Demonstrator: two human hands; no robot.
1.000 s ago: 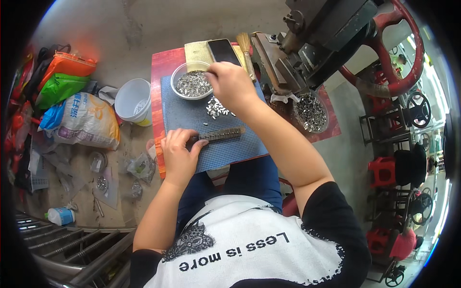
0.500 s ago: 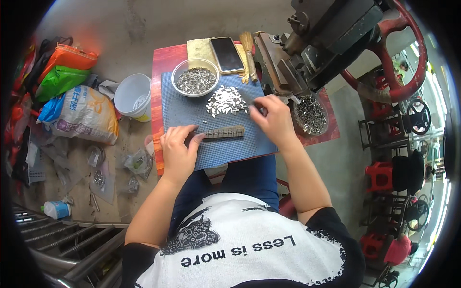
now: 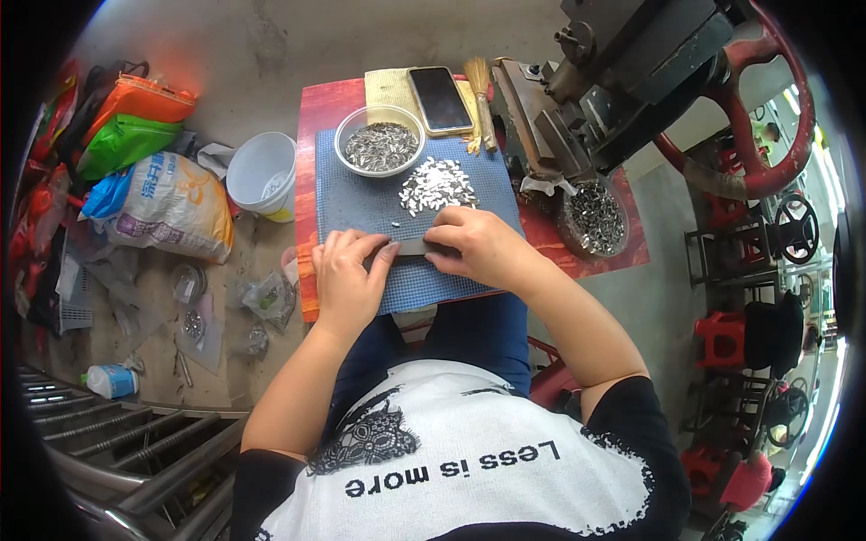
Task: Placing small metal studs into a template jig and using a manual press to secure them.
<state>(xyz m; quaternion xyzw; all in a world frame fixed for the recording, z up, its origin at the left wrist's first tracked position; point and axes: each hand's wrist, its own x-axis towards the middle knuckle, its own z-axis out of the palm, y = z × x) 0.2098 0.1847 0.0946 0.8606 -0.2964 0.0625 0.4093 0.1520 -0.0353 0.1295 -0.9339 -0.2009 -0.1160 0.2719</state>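
Bar [image 3: 412, 247] btwn L hand [image 3: 350, 275] & R hand [image 3: 483, 245], pile [image 3: 437, 187] on mat [image 3: 347, 203] behind bar, bowl [image 3: 380, 174] behind-L of pile

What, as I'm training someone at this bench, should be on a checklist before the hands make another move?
1. Left hand on the dark bar: ok, thumb and fingers at its left end.
2. Right hand on the bar: ok, at its right end.
3. Bar resting flat on the blue mat: cannot tell, the hands cover its ends.
4. Bowl upright: ok, with small metal pieces inside.
5. Loose pieces all in the pile: not ok, one small piece lies apart, near the bar.
6. Phone away from the hands: ok, beyond the pile.
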